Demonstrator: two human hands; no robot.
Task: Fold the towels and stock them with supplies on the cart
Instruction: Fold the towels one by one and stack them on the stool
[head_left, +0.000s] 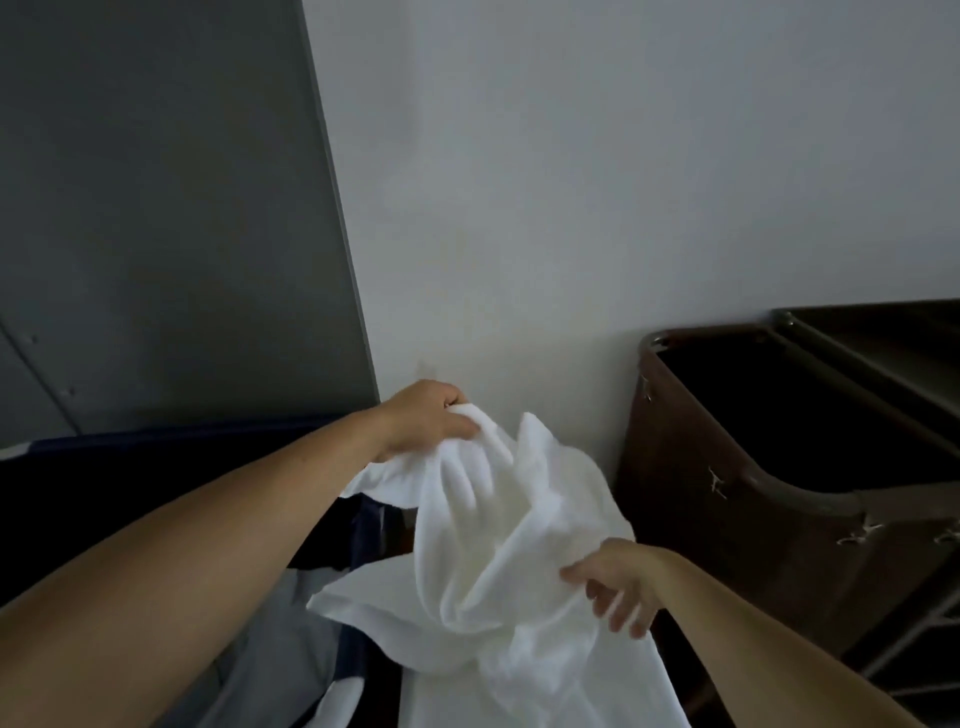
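Note:
A white towel (493, 525) hangs crumpled in the air in front of me, its lower part trailing down out of the frame. My left hand (431, 415) grips its top edge, fingers curled over the fabric. My right hand (618, 582) is lower and to the right, at the towel's side edge; its thumb touches the cloth while its fingers are blurred and spread below it, so its hold is unclear.
A dark brown fabric laundry bin (737, 467) on a metal frame stands at the right against the pale wall (571, 182). A grey door (156, 208) is on the left. A dark blue bin (156, 467) with grey and white linen lies below left.

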